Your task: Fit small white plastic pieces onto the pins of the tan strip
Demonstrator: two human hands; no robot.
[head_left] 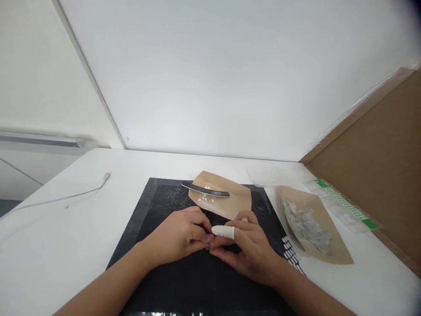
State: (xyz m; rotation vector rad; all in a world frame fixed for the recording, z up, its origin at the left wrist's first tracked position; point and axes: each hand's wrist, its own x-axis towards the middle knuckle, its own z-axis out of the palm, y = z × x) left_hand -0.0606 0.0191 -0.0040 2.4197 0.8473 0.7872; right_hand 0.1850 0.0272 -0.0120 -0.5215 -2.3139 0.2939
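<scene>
Together, the left hand [182,232] and the right hand [253,251] pinch a small piece [209,246] (mostly hidden by the fingers) between their fingertips, over the black mat [171,285]. Beyond them, a nail file [210,191] lies across brown paper [235,199] near scattered white bits [204,197].
</scene>
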